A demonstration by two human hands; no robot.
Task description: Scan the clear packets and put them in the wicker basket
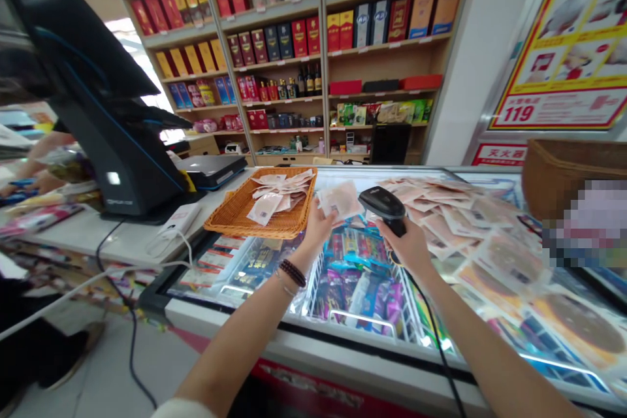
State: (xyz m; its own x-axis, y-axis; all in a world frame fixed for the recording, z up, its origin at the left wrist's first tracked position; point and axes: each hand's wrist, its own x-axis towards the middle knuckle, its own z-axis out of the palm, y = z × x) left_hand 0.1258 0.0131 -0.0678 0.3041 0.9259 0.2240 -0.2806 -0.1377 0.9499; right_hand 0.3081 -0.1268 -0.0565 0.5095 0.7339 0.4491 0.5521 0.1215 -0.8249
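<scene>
My left hand (319, 225) grips a flat clear packet (340, 201) by its near left edge, holding it above the glass-topped freezer (220, 320). In my right hand (409, 245) is a black corded barcode scanner (383, 202), its head pointing left at the packet, close beside it. My fingers wrap round the scanner's handle. Left of my left hand sits an orange wicker basket (230, 217) with several similar packets (279, 192) in it. To the right, many more packets (455, 209) lie spread and overlapping on the glass.
A black point-of-sale terminal (132, 130) stands on the left counter, with a scale (210, 170) behind it. Cables hang across the left side. At the right edge is a brown basket (558, 170). Shelves of boxed bottles (306, 36) line the back. Another person's arm (46, 157) shows at far left.
</scene>
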